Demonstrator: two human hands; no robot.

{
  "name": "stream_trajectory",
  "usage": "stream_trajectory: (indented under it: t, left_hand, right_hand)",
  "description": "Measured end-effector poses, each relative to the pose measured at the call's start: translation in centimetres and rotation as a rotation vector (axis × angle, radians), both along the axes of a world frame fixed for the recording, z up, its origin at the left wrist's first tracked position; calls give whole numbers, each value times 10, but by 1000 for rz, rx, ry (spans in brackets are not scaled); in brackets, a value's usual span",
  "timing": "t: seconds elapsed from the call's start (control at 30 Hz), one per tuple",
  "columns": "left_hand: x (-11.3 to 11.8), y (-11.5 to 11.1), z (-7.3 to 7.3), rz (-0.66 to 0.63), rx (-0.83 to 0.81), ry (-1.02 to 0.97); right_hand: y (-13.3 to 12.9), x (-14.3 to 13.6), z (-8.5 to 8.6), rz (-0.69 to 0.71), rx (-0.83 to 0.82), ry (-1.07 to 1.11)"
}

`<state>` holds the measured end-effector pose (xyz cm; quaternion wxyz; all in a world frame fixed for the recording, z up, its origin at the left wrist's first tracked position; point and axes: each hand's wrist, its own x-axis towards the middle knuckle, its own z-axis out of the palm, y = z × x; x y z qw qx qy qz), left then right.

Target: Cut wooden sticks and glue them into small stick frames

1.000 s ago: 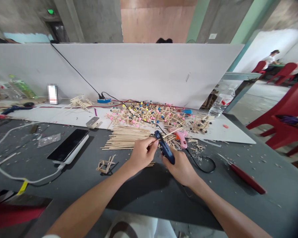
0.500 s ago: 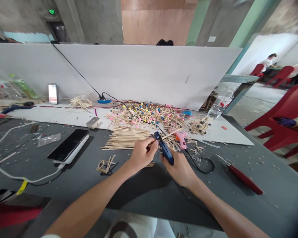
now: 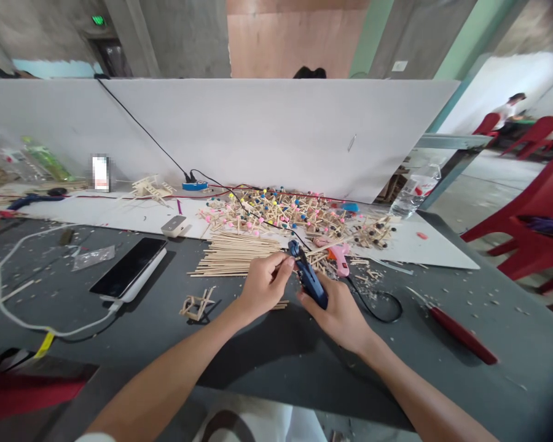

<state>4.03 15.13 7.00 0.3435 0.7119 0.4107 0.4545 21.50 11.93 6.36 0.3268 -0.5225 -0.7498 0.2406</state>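
Right hand (image 3: 341, 310) has its fingers clamped round the cutter (image 3: 313, 285); left hand (image 3: 268, 282) pinches the stick (image 3: 323, 247), jutting out beyond those fingertips! Light, stiff, probably snappable: best held close beside the cutter's head.

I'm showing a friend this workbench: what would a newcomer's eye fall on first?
Probably the jumble of sticks with pink, yellow and blue tips, spread before the upright white panel. Next, near the picture's middle, the dark blue tool gripped in the right hand, beside the left hand. Then the red-handled tool on the dark tabletop at right.
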Motion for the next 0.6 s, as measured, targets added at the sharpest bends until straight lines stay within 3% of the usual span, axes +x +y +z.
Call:
stream_trajectory:
  t: [0.23, 0.6]
  left_hand:
    - [-1, -2, 2, 102, 175, 64]
    - [-1, 0, 1, 106, 169, 96]
  right_hand:
    - [-1, -1, 2, -5, -12, -13]
    - [0, -1, 2, -31, -7, -66]
